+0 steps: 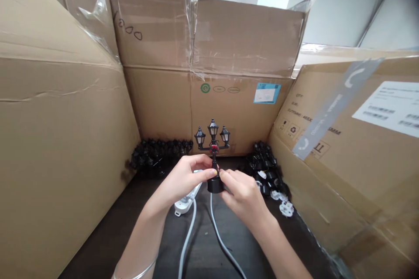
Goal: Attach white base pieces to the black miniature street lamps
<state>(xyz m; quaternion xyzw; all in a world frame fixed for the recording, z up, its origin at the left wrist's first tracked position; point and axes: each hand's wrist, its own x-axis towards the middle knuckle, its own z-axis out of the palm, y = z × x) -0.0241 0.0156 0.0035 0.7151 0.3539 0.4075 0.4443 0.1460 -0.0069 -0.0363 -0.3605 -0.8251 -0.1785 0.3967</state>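
Observation:
A small black model street lamp (215,184) stands upright between my hands, with three lantern heads on top and a red decoration on its post. My left hand (188,176) grips the post just above the round base, thumb in front. From the other side my right hand (242,187) has its fingers closed against the lower post and base. Whether anything small sits in the right fingertips is hidden. Behind my left hand lies a white power strip (183,205), partly covered.
Black lamp pieces are heaped at the back left (160,150). More black lamps (266,163) lie at the right with white round parts (286,209). Cardboard boxes (157,100) wall in the dark table (203,244). Grey cables (187,244) run toward me.

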